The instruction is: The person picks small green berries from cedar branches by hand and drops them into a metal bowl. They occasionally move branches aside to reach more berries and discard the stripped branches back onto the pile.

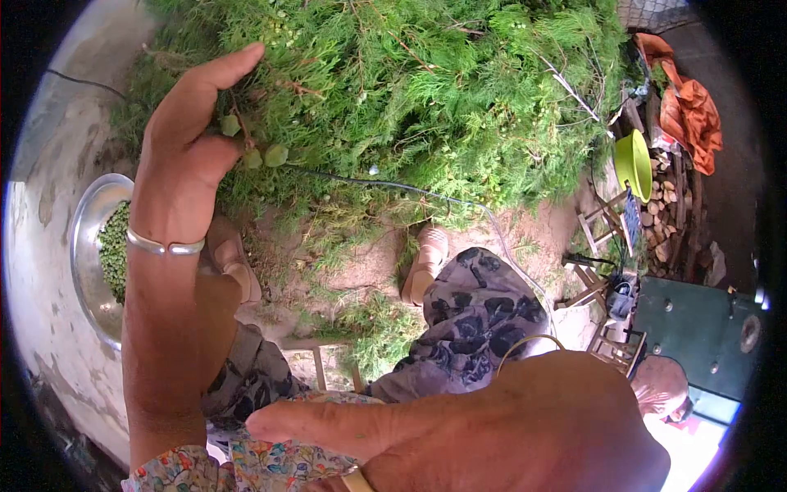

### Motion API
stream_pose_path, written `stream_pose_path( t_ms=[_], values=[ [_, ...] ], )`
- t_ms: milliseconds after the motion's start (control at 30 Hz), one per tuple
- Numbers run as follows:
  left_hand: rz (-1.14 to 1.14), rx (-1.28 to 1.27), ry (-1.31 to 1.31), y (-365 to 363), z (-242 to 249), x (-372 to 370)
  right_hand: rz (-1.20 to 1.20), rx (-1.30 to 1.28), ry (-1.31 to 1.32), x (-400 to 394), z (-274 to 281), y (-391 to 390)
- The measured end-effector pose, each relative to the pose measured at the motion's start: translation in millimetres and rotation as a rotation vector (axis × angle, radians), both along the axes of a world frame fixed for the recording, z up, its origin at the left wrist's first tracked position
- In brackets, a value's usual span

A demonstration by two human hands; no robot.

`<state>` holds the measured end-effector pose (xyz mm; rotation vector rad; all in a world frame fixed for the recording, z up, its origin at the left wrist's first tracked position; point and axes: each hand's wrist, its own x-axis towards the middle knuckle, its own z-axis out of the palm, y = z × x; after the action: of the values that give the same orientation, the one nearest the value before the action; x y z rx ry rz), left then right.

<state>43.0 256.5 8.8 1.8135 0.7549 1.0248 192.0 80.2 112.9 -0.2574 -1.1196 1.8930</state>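
My left hand (184, 156) is raised at the left, wearing a silver bangle (166, 246). Its forefinger stretches out and its thumb is bent. By the thumb tip is a thin sprig with a few round green cones (276, 156); the hand seems to hold it, though the other fingers are hidden. Behind it lies a big heap of green conifer branches (459, 107). Low in front, close to the camera, my right hand (525, 426) reaches leftward over my lap. One digit is stretched out with nothing visible in it; the other fingers are mostly cut off.
A metal bowl (82, 246) of small green cones stands at the left. A dark cord (385, 182) crosses the branches. To the right are a lime-green basin (632, 166), stacked firewood (662, 215), orange cloth (690, 115), low stools (602, 225) and a green panel (697, 328). Another person's head (660, 384) shows at the lower right.
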Motion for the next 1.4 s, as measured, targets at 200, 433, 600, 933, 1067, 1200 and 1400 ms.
stream_pose_path(
  t_ms=[200,433,600,933,1067,1200,1400],
  values=[
    [-0.058,0.081,-0.068,13,-16,-1,0.011,-0.027,0.017,-6,-1,-2],
    [-0.101,0.152,-0.068,18,-20,-4,0.016,-0.055,0.028,-11,0,-3],
    [-0.092,0.193,-0.049,20,-21,-7,0.022,-0.063,0.043,-13,0,-3],
    [0.015,0.344,0.102,11,-8,-3,0.026,-0.097,0.037,-17,1,-2],
    [-0.014,0.335,0.078,17,-15,-3,0.03,-0.111,0.039,-19,2,-2],
    [-0.019,0.295,0.019,16,-15,-3,0.007,-0.12,0.041,-24,-4,-5],
    [0.005,0.36,0.095,15,-7,-15,0.156,-0.201,0.028,-30,-15,-8]
  ],
)
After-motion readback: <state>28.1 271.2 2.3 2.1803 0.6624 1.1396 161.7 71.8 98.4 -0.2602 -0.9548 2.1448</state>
